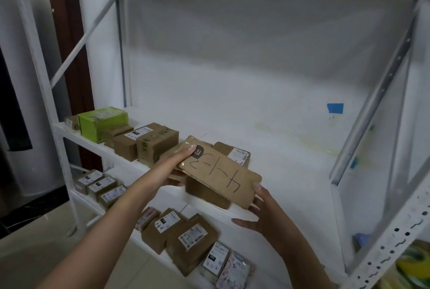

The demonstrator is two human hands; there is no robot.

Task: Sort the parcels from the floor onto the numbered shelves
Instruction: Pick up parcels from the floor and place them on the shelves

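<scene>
Both hands (173,165) (260,209) outstretched, gripping flat parcel (221,173) above shelf (290,165).

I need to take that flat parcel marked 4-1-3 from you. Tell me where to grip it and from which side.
Grip the flat parcel across its bare long edge, coming from the right: it is thin and tilted, and the left hand and right hand already pinch its short ends.

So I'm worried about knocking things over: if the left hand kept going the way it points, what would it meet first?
Probably the brown box with a white label on the shelf, just beyond the flat parcel marked 4-1-3 that the left hand holds; depth is hard to judge.
</scene>
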